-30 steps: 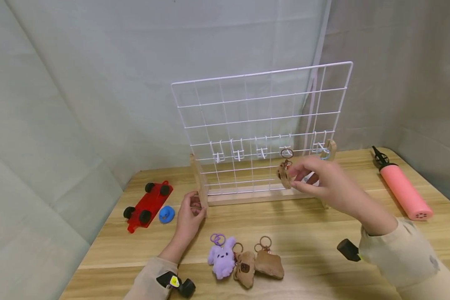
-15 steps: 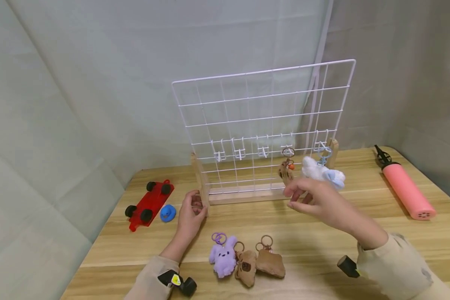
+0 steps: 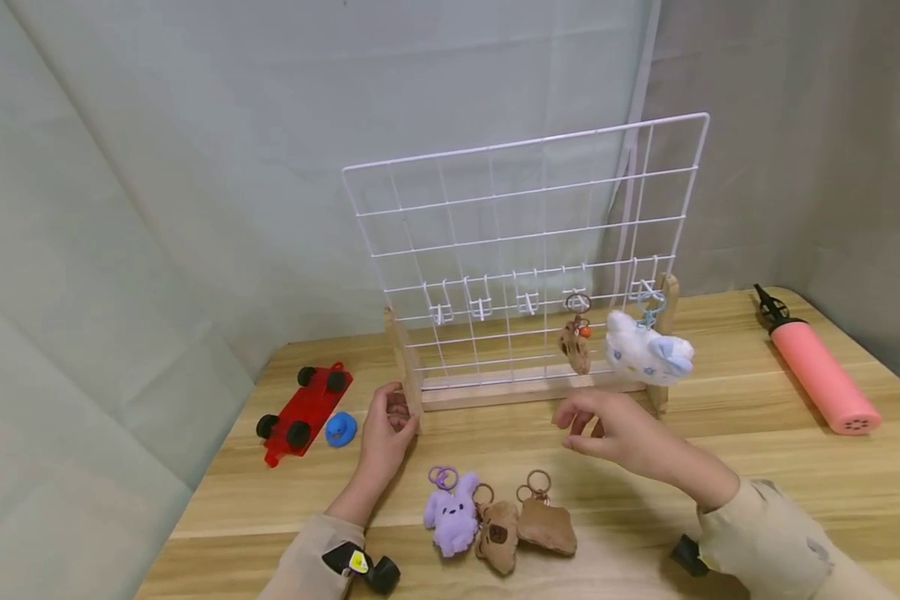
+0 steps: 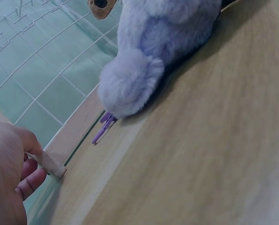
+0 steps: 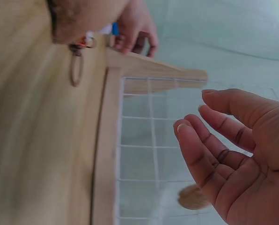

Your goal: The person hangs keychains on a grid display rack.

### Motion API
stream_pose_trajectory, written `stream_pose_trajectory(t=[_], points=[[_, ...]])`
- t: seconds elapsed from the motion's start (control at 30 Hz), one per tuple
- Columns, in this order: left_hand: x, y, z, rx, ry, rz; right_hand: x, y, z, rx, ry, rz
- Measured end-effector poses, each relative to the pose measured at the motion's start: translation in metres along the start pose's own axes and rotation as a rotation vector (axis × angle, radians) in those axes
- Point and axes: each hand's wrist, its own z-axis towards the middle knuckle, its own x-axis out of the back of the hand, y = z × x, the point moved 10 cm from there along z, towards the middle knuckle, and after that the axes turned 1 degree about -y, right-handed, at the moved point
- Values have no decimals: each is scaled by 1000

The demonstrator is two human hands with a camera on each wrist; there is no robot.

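My left hand [image 3: 384, 429] grips the foot of the wooden side post [image 3: 403, 358] of a white wire grid rack [image 3: 495, 250]. In the left wrist view its fingers curl at the post's end. My right hand [image 3: 607, 429], fingers loosely bent with nothing in them, hovers in front of the rack's lower right. Above it a brown plush keychain [image 3: 574, 346] hangs by its ring from a hook, and a white plush keychain [image 3: 645, 350] with a blue ring hangs at the far right. On the table lie a purple plush keychain [image 3: 452, 517], a brown bear keychain [image 3: 498, 536] and a flat brown keychain [image 3: 547, 527].
Left of the rack lie a red toy car [image 3: 307, 412], wheels up, and a small blue toy [image 3: 341, 429]. A pink hand pump [image 3: 823, 375] lies at the right of the wooden table [image 3: 720, 358]. White hooks [image 3: 482, 307] line the grid; a pale curtain stands behind.
My right hand has let go of the brown plush keychain, which now hangs from the hook, and has moved down toward me. The left hand keeps its grip on the post.
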Motion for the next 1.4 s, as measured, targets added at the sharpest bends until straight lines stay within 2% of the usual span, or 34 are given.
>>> stream_pose_trajectory(t=[0.2,0.43,0.73,0.93,1.2,1.4], points=[[0,1,-1,-3,3,7,-21,8,2,-7,-74,15],[0,-1,0,-2,4,6,-40,13,5,35,-136,-10],[-1,0,0,-6,4,1,-62,21,8,18,-220,8],[0,0,0,-7,4,10,-71,24,9,-2,-246,29],[-1,-1,0,11,-1,9,-76,23,10,13,-255,-2],[-1,0,0,2,-1,14,-80,23,11,12,-272,-34]])
